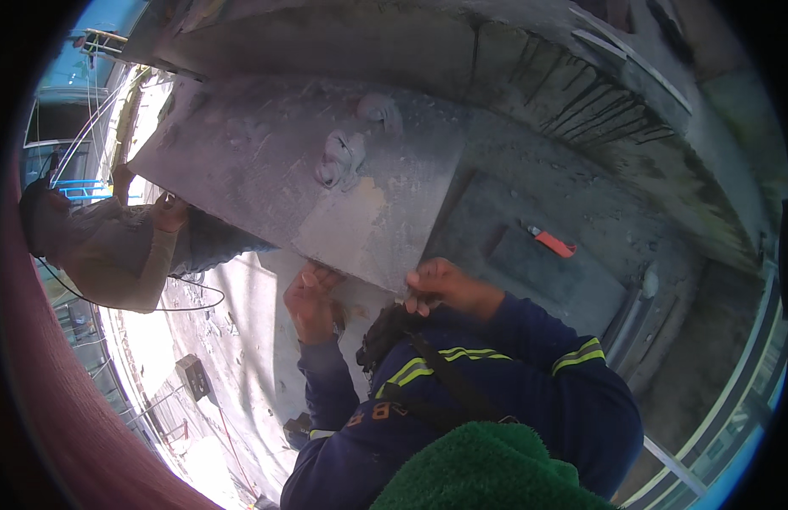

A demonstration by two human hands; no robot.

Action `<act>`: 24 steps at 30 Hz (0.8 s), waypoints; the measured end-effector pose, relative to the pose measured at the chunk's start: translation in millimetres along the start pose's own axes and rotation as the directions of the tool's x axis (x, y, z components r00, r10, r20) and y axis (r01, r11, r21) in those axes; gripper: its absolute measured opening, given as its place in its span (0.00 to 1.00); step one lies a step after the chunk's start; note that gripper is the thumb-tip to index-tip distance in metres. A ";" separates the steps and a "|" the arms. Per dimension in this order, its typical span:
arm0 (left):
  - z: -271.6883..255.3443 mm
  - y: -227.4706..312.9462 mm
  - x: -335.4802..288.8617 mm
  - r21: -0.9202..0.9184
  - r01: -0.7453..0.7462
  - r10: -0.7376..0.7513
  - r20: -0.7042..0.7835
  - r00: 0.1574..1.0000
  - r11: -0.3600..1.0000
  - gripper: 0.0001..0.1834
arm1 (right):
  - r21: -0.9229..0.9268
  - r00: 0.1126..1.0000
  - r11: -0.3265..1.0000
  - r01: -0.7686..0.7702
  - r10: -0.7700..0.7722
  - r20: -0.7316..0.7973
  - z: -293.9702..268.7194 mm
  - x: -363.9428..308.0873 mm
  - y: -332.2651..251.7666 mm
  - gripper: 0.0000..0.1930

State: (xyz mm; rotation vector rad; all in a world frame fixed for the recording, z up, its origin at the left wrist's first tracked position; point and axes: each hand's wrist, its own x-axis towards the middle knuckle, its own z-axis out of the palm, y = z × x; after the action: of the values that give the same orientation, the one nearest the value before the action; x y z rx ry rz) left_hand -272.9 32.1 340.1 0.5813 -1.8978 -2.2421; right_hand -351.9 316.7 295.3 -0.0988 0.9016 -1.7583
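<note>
A large grey panel (266, 187) is held tilted in front of me, with two lumps of pale paste (339, 161) on its upper face and a lighter smeared patch lower down. My left hand (310, 304) is closed on its near edge, the fingertips partly hidden by the panel. At the near right corner, my right hand (445, 287) pinches the edge between thumb and fingers. A co-worker (113, 238) on the left has both hands by the panel's left edge.
A tool with a red-orange handle (555, 244) lies on a dark flat slab (521, 246) to the right. Beyond the panel stands a concrete wall (564, 93) with dark drip stains. Sunlit floor with debris stretches left, where a dark box (192, 376) stands. A metal-framed railing (734, 382) borders the right.
</note>
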 end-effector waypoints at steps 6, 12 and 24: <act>51.3 79.5 67.1 0.370 -0.206 0.240 -0.049 0.969 0.906 0.24 | 0.027 0.982 0.982 0.189 -0.189 -0.002 4.5 -8.2 -91.1 0.28; 106.7 126.1 135.8 0.360 -0.289 0.311 -0.004 0.950 0.887 0.18 | -0.104 0.935 0.938 0.331 -0.341 -0.094 -4.4 -15.7 -165.8 0.32; 174.2 175.8 221.2 0.419 -0.413 0.376 0.172 0.911 0.809 0.23 | -0.989 0.166 -0.145 -0.007 -0.976 0.142 -56.5 -27.3 -252.8 0.17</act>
State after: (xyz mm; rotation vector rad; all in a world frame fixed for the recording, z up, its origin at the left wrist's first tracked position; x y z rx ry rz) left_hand -565.4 79.7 489.6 0.1135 -2.3351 -1.5957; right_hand -566.6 396.2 419.7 -0.8049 3.1995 -1.6679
